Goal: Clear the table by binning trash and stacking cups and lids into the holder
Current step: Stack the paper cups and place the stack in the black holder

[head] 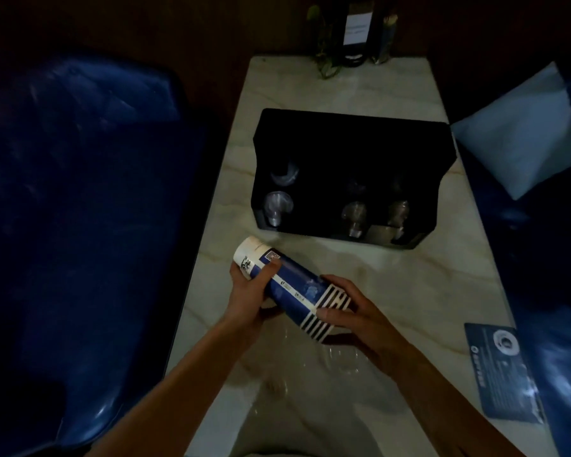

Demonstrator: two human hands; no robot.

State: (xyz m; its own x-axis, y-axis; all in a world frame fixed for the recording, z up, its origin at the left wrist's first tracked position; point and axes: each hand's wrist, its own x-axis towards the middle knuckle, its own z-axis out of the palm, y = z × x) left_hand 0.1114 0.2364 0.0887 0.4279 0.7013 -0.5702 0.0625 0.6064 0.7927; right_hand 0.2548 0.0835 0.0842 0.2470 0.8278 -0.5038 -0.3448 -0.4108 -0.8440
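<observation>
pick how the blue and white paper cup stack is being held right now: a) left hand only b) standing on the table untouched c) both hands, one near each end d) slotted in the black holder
c: the left hand grips the cup stack near its white end and the right hand its striped end, held tilted above the table in front of the black holder.

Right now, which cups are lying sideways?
The blue-and-white paper cups, held in both hands. The clear cups sit in the black holder.
</observation>
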